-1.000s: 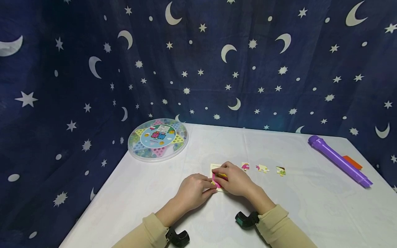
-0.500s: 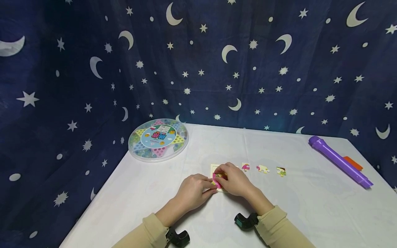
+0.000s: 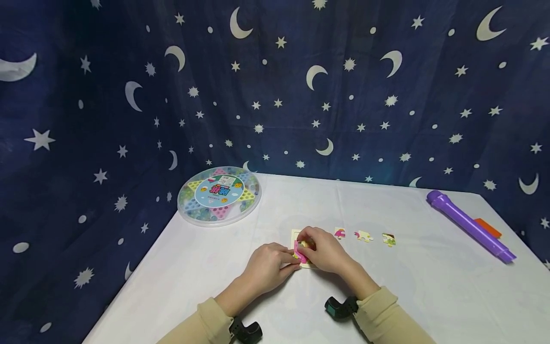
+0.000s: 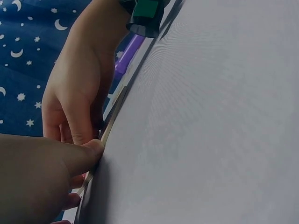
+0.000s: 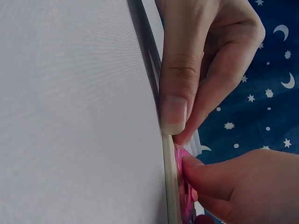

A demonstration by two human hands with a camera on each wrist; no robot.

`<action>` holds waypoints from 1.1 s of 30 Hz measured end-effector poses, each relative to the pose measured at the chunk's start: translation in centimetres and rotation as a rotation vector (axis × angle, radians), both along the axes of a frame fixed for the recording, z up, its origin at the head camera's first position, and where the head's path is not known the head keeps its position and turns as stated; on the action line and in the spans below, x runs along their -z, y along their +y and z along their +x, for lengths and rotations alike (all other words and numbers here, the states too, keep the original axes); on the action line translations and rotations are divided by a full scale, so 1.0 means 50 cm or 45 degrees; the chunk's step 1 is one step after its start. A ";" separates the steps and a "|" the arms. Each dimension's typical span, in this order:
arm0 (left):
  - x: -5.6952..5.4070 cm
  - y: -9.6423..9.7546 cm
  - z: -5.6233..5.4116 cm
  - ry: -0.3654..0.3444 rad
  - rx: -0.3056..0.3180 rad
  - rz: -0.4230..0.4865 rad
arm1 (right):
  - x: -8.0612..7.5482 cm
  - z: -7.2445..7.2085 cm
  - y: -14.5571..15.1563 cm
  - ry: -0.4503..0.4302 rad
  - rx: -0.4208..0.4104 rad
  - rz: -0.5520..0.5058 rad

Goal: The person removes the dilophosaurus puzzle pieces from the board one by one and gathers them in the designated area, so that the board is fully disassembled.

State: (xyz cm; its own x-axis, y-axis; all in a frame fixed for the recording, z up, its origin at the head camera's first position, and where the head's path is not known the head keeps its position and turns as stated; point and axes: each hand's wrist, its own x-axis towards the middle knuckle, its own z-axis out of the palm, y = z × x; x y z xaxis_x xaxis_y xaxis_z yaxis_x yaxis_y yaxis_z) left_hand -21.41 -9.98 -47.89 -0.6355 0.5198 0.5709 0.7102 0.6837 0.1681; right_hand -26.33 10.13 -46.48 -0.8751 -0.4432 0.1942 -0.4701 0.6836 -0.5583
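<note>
A small jigsaw puzzle board [image 3: 295, 234] with a cream rim lies on the white table, mostly covered by both hands. My left hand [image 3: 267, 267] grips its near left corner, thumb against the edge and a fingertip over the pink picture. From the right, my right hand [image 3: 327, 251] reaches over the board with thumb and index finger bent together. In the right wrist view, these fingers pinch a pink puzzle piece [image 5: 185, 155], tilted up from the board. Behind and to the right lie a pink piece [image 3: 340, 232], a yellow-and-pink piece [image 3: 364, 235] and a green-brown piece [image 3: 388, 239].
At the back left sits a round, clear game case [image 3: 219, 196] with a star pattern. A purple microphone-shaped tube [image 3: 470, 225] lies at the right, beside an orange flat object [image 3: 488, 228]. A dark blue moon-and-star curtain [image 3: 301, 86] hangs behind the table [image 3: 189, 267].
My right index finger has drawn back from the upper left of the board and bent toward the thumb. The left hand and the loose pieces stay in place.
</note>
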 end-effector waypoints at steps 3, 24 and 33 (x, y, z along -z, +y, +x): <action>0.000 0.000 0.002 -0.006 -0.005 -0.002 | -0.001 0.002 0.000 -0.014 0.002 0.002; -0.003 0.000 0.001 -0.050 -0.002 -0.002 | -0.017 -0.002 0.011 -0.099 -0.004 -0.028; -0.006 0.000 0.001 -0.027 -0.080 -0.037 | -0.037 -0.017 0.051 -0.170 -0.014 -0.099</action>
